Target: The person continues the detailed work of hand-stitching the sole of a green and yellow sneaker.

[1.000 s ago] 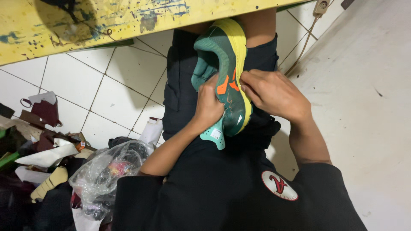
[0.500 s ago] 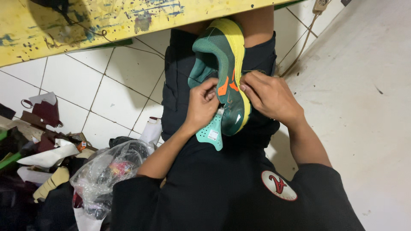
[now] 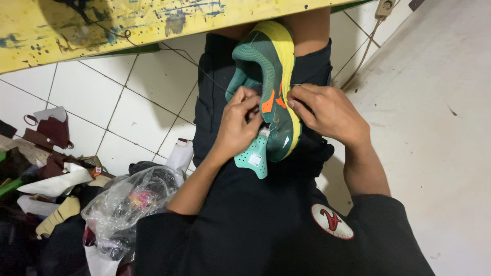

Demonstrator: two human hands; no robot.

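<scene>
A green sports shoe (image 3: 270,76) with a yellow sole and orange marks lies on my lap, toe pointing away from me. Its teal insole (image 3: 254,155) sticks out toward me under my left hand. My left hand (image 3: 239,125) grips the shoe's inner side near the opening, fingers curled. My right hand (image 3: 327,112) presses against the yellow sole edge, fingertips pinched at the side of the shoe. A thin dark thread (image 3: 199,66) runs from the shoe up to the left.
A yellow paint-stained board (image 3: 102,25) crosses the top. White floor tiles (image 3: 128,102) lie to the left, with a clear plastic bag (image 3: 128,204) and scraps of leather and material (image 3: 46,168). A cable (image 3: 363,51) hangs at the upper right by a pale wall.
Both hands have shifted slightly up along the shoe; my left hand's fingers have curled more tightly at the opening. The shoe stays on my lap.
</scene>
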